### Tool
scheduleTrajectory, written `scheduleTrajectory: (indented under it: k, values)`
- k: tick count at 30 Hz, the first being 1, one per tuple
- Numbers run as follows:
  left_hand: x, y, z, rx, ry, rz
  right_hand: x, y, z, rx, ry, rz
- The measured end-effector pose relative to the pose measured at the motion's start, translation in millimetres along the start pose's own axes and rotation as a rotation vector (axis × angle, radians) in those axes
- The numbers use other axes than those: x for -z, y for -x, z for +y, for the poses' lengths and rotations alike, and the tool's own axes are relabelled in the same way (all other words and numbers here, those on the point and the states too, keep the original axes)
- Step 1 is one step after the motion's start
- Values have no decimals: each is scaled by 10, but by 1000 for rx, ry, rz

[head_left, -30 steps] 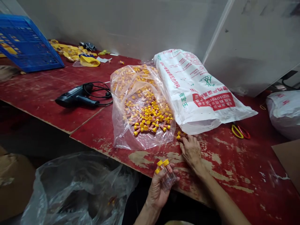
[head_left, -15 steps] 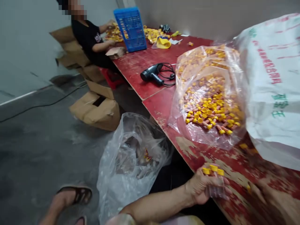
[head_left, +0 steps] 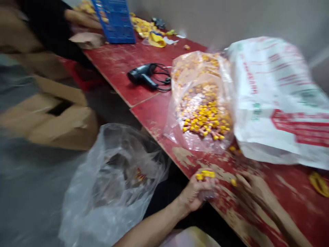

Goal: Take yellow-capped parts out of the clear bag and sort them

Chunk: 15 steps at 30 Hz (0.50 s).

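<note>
My left hand is closed around a small clear plastic pack whose row of yellow caps sticks up above the fingers. Just right of it, over the worn red tabletop, my right hand is smeared by motion. A small yellow-capped tube shows at its fingertips, apparently pinched there; most of the tube is hidden. Beyond both hands lies a clear plastic bag full of pinkish tubes with yellow caps. A few loose yellow-capped pieces rest by the bag's near edge.
A white printed sack lies on the right, a yellow ring-like item near it. Farther back are a black heat gun and a blue basket. A co-worker's arm, cardboard box and open clear bag are left.
The view has swung right, so everything sits farther left and more of the white sack shows. Both hands stay near the table edge, the left still holding the pack; the right has come more into view.
</note>
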<state>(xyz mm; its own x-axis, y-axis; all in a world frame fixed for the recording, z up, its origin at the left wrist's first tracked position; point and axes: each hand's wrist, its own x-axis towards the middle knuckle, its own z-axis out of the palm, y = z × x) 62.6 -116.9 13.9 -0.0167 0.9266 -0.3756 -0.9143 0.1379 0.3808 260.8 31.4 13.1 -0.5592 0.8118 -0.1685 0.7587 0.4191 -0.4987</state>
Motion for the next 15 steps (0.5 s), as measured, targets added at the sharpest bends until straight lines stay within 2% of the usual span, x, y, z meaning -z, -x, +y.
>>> scheduleTrajectory:
  k: [4, 6, 8, 11, 13, 15]
  values:
    - [135, 76, 169, -27, -42, 13, 47, 80, -345, -271, -611, -119]
    - [143, 87, 225, 2, -51, 21, 26, 131, -402, -300, -730, -134]
    - [111, 124, 225, 15, -59, 24, -2, 223, -414, -227, -562, -93]
    - [62, 198, 120, -9, -44, 19, -70, 296, -422, -156, -26, 77]
    - [79, 198, 30, -26, 0, 4, -157, 164, -467, -114, 61, 133]
    - [144, 147, -11, -8, 43, -54, -285, -131, -590, -15, 49, 160]
